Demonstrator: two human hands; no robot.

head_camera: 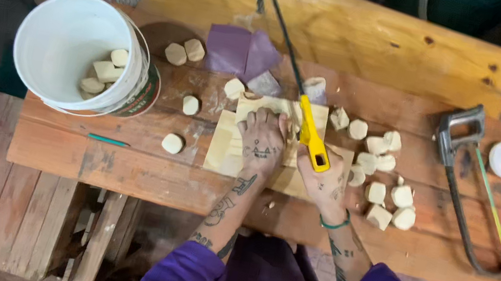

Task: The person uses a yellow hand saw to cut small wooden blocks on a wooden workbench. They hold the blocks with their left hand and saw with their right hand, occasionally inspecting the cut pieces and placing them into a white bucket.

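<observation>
Purple-sleeved arms reach over a rough plank bench: left hand flat on a pale wooden board, right hand gripping a yellow-handled coping saw; rounded offcuts crowd right, white bucket far left

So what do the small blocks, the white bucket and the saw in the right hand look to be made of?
Small blocks: pale raw wood, unfinished, matte with cut facets. White bucket: likely plastic, with smooth, even walls and a rolled rim. Saw held by the right hand: thin dark frame, probably metal, with a glossy yellow handle, probably plastic. The left hand presses on a pale wooden board.
</observation>
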